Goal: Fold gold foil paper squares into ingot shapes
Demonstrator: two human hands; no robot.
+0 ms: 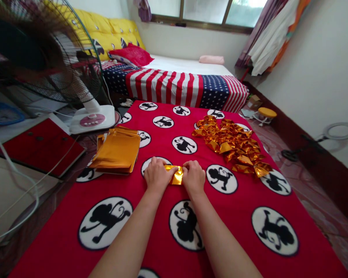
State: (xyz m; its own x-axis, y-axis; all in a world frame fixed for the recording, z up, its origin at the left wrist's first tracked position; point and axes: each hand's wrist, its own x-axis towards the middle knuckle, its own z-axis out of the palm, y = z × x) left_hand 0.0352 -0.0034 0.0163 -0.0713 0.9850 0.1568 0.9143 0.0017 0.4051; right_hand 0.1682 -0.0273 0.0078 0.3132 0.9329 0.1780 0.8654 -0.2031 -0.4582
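A small strip of shiny gold foil paper (177, 177) lies on the red cloth with monkey prints (234, 216), near the middle of the view. My left hand (158, 173) grips its left end with the fingers closed and the thumb on top. On its right end my right hand (194, 175) is closed in the same way. The parts of the strip under my fingers are hidden. To the left sits a stack of flat gold sheets (116, 150). Several folded gold foil pieces (234, 143) are heaped at the back right of the cloth.
An electric fan (92, 119) stands at the left, beside a red panel (36, 144) with a white cable across it. Behind the cloth is a bed with a flag-patterned cover (168, 87). A yellow stool (267, 112) and a ring-shaped stand (340, 131) are at the right.
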